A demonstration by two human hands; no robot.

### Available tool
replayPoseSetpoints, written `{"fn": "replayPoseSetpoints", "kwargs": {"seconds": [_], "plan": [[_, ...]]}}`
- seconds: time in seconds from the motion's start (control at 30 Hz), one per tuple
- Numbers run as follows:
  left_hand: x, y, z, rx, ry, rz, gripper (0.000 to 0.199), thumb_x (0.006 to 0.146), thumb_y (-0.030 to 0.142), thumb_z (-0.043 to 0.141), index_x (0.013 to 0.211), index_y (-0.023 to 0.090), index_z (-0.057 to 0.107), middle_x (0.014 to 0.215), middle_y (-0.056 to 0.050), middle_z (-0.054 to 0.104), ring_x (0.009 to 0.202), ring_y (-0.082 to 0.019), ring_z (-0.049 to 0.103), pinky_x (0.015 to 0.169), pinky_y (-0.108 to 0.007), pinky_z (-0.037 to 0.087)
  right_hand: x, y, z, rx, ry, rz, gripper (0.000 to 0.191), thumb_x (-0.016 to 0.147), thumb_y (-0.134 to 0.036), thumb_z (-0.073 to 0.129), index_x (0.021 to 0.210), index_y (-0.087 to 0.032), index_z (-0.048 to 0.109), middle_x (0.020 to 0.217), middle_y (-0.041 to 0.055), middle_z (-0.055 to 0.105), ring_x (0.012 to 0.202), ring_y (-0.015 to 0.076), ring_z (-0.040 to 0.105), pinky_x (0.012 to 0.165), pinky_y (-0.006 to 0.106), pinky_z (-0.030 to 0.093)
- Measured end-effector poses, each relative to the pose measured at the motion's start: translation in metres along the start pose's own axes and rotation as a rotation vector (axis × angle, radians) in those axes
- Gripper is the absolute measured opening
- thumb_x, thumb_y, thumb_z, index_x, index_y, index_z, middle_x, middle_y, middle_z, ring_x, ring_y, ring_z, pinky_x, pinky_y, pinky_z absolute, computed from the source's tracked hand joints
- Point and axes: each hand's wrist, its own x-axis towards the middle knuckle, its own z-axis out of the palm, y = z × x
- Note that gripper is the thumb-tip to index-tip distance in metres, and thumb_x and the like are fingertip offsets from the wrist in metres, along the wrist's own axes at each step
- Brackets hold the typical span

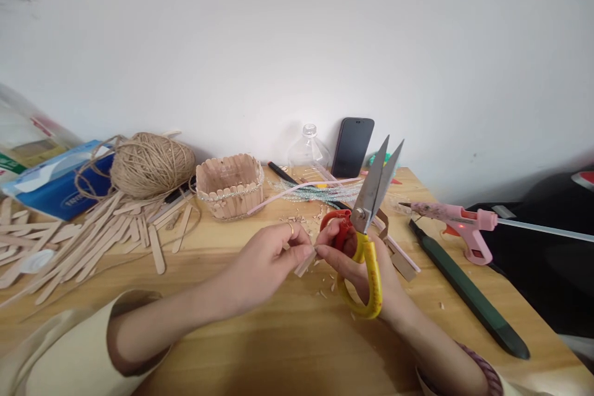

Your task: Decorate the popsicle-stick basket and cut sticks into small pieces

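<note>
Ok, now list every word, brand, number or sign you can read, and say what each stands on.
No text here reads with certainty.
Blue pack: pale lettering on its front, too blurred to quote.
Bag at far left: red and green print, too blurred to read.
Scissors: red marks on the yellow handle, too small to tell if they are letters.
Phone: dark screen, nothing readable.
</note>
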Motion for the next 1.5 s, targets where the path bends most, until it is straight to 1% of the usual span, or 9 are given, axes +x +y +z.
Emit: {"fn": "replayPoseSetpoints", "kwargs": {"seconds": [0.43, 0.57, 0.67, 0.77, 0.83, 0.93, 1.07, 1.33, 1.5], "plan": [[0.004, -0.004, 0.004, -0.245, -0.023, -0.069, 0.021, 0.079, 0.033, 0.047, 0.065, 0.018, 0.045, 0.061, 0.004, 0.042, 0.060, -0.012, 0.038, 0.059, -0.025, 0.031, 0.000, 0.009, -0.001, -0.009, -0.001, -0.044, 0.023, 0.065, -0.029, 0.069, 0.066, -0.020, 0.048, 0.064, -0.0028, 0.048, 0.060, 0.0132, 0.046, 0.056, 0.027, 0.040], [0.008, -0.006, 0.003, -0.275, 0.010, -0.099, 0.024, 0.078, 0.034, 0.052, 0.062, 0.017, 0.049, 0.060, 0.004, 0.045, 0.059, -0.011, 0.041, 0.060, -0.024, 0.034, 0.001, 0.017, -0.002, 0.153, 0.070, -0.032, 0.027, 0.063, -0.027, 0.074, 0.071, -0.020, 0.049, 0.064, -0.0034, 0.050, 0.058, 0.0118, 0.047, 0.053, 0.024, 0.040], [0.013, -0.012, 0.003, -0.349, 0.098, -0.154, 0.026, 0.078, 0.036, 0.054, 0.062, 0.016, 0.054, 0.060, 0.003, 0.049, 0.060, -0.012, 0.046, 0.061, -0.024, 0.039, 0.003, 0.025, -0.004, 0.226, 0.151, -0.084, 0.028, 0.066, -0.032, 0.074, 0.077, -0.021, 0.050, 0.069, -0.0035, 0.051, 0.061, 0.0115, 0.049, 0.054, 0.023, 0.042], [0.015, -0.015, 0.007, -0.412, 0.121, -0.209, 0.013, 0.071, 0.028, 0.064, 0.070, 0.015, 0.063, 0.067, 0.000, 0.061, 0.065, -0.013, 0.053, 0.063, -0.025, 0.042, 0.005, 0.030, -0.005, 0.244, 0.214, -0.123, 0.026, 0.069, -0.033, 0.073, 0.079, -0.022, 0.051, 0.073, -0.0033, 0.052, 0.067, 0.0117, 0.051, 0.060, 0.023, 0.044], [0.017, -0.014, 0.009, -0.466, 0.112, -0.212, 0.014, 0.063, 0.019, 0.071, 0.075, 0.015, 0.066, 0.073, -0.001, 0.067, 0.068, -0.013, 0.058, 0.065, -0.024, 0.043, 0.006, 0.031, -0.006, 0.236, 0.247, -0.134, 0.025, 0.070, -0.032, 0.073, 0.079, -0.023, 0.053, 0.074, -0.0034, 0.053, 0.069, 0.0120, 0.051, 0.064, 0.024, 0.044], [0.019, -0.009, 0.011, -0.554, 0.193, -0.191, 0.013, 0.058, 0.015, 0.074, 0.068, 0.015, 0.066, 0.066, 0.001, 0.068, 0.063, -0.010, 0.058, 0.063, -0.022, 0.044, 0.006, 0.028, -0.006, 0.214, 0.283, -0.141, 0.024, 0.069, -0.032, 0.074, 0.077, -0.022, 0.053, 0.073, -0.0033, 0.053, 0.069, 0.0124, 0.051, 0.067, 0.025, 0.044], [0.021, -0.005, 0.009, -0.664, 0.342, -0.204, 0.016, 0.055, 0.018, 0.078, 0.062, 0.015, 0.064, 0.059, 0.003, 0.067, 0.059, -0.009, 0.058, 0.061, -0.021, 0.045, 0.005, 0.021, -0.004, 0.189, 0.265, -0.111, 0.026, 0.067, -0.032, 0.075, 0.075, -0.021, 0.053, 0.070, -0.0026, 0.053, 0.065, 0.0129, 0.051, 0.061, 0.025, 0.043], [0.019, -0.010, 0.011, -0.736, 0.341, -0.203, 0.013, 0.058, 0.017, 0.077, 0.063, 0.015, 0.065, 0.063, 0.003, 0.066, 0.062, -0.009, 0.059, 0.063, -0.021, 0.047, 0.001, 0.009, 0.004, 0.013, 0.257, -0.055, 0.032, 0.063, -0.038, 0.074, 0.073, -0.020, 0.049, 0.068, -0.0011, 0.053, 0.063, 0.0144, 0.052, 0.057, 0.027, 0.045], [0.020, -0.004, -0.002, -0.713, 0.330, -0.164, 0.012, 0.060, 0.020, 0.077, 0.063, 0.014, 0.068, 0.062, 0.001, 0.067, 0.062, -0.010, 0.060, 0.063, -0.022, 0.047, -0.001, 0.008, 0.001, -0.092, 0.098, -0.003, 0.032, 0.066, -0.042, 0.072, 0.070, -0.021, 0.047, 0.059, -0.0051, 0.045, 0.052, 0.0107, 0.040, 0.048, 0.023, 0.036]]}}
